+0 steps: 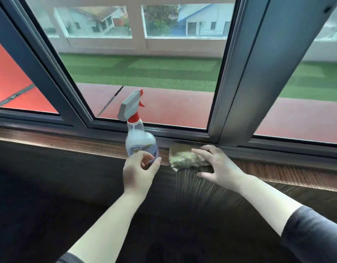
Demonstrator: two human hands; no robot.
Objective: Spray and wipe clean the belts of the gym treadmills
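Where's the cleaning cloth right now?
In the head view, the cloth lies on the wooden window sill, just right of the spray bottle, beside the spread right hand.

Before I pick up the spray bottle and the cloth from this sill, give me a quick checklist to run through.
1. Spray bottle upright on the sill: ok.
2. Nozzle aimed away from you: ok.
3. Left hand gripping the bottle: cannot tell; its fingers curl at the base.
4. Cloth on the sill within reach: ok.
5. Right hand gripping the cloth: not ok; its fingers are spread open over it.
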